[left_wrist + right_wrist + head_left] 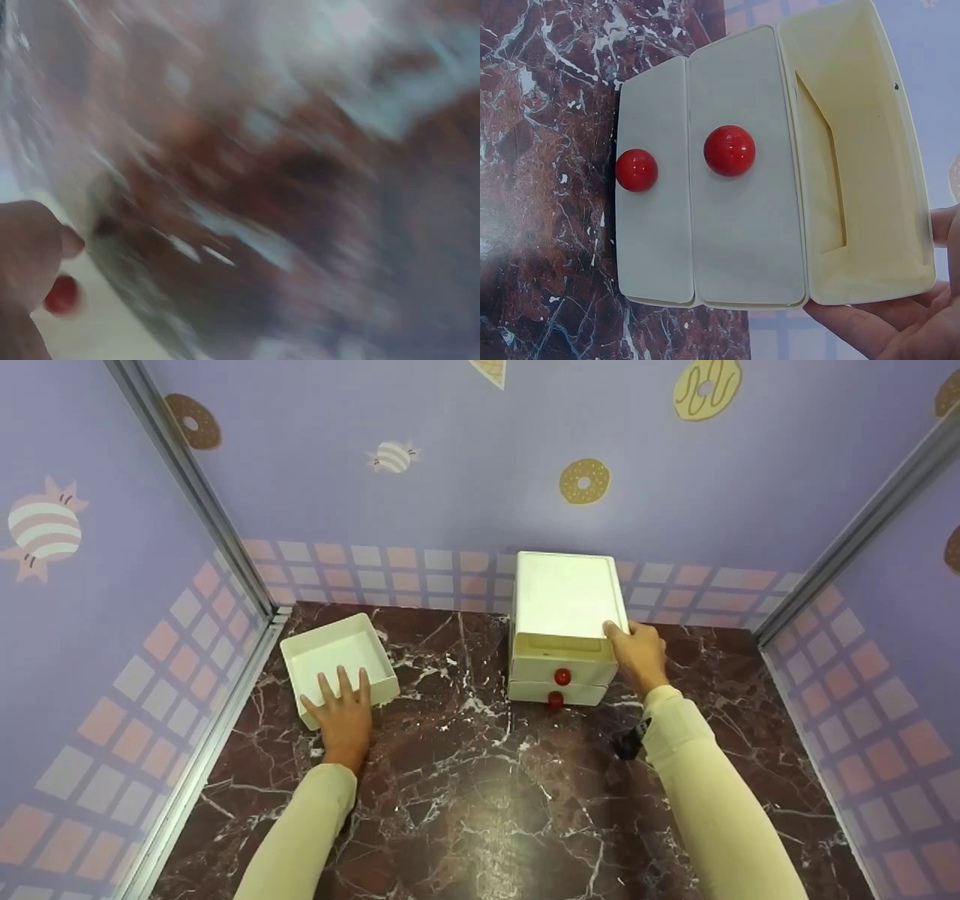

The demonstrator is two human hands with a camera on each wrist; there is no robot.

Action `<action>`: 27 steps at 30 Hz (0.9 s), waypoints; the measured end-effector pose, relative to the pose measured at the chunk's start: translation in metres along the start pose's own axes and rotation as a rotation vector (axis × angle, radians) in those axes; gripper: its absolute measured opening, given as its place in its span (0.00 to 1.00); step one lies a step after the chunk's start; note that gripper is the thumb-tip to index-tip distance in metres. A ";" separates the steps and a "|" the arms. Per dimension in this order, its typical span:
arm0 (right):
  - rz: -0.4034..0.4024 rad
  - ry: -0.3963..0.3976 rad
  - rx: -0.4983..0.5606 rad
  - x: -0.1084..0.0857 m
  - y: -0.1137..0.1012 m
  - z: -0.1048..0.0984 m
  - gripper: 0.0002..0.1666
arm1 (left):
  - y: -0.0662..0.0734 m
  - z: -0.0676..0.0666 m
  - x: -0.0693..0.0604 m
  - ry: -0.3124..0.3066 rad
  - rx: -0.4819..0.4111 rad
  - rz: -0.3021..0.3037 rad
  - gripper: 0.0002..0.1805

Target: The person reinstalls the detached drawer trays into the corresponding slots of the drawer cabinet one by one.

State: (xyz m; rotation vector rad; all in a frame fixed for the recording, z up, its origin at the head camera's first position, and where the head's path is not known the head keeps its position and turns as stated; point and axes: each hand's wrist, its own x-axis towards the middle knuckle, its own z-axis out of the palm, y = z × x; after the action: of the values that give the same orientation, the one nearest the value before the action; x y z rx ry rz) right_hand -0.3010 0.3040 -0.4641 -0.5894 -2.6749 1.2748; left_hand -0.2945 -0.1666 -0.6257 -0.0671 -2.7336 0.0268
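A white drawer cabinet [571, 592] has an empty top slot, with two shut drawers and their red knobs [562, 676] below. My right hand [639, 655] grips its upper right side, thumb on the top edge; in the right wrist view, fingers of that hand [922, 319] lie along the side of the cabinet [742, 225]. At the left lies a loose, empty white drawer [334, 649]. Over its near edge my left hand [345, 724] spreads straight fingers. The blurred left wrist view shows part of this hand [30, 262] beside a red knob [62, 295].
The dark red marbled surface [465, 795] is enclosed by purple patterned walls [450, 495] at the back and both sides. Metal strips [202, 487] run along the corners. A small black object [628, 742] shows beside the right wrist.
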 end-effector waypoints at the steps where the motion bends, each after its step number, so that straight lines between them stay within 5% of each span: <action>1: -0.001 -0.001 0.001 0.000 0.000 0.000 0.30 | -0.004 0.001 -0.002 0.060 0.000 0.008 0.28; 6: -0.007 -0.003 -0.002 0.000 0.000 -0.001 0.32 | -0.011 0.005 -0.003 0.181 0.010 0.051 0.22; 27: -0.004 0.004 0.001 -0.002 0.000 0.000 0.30 | -0.009 0.007 -0.006 0.280 0.070 0.065 0.17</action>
State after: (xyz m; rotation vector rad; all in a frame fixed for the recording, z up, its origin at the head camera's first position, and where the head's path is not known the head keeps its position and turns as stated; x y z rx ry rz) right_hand -0.2992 0.3029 -0.4636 -0.5849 -2.6703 1.2729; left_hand -0.2926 -0.1760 -0.6342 -0.1302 -2.4479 0.1217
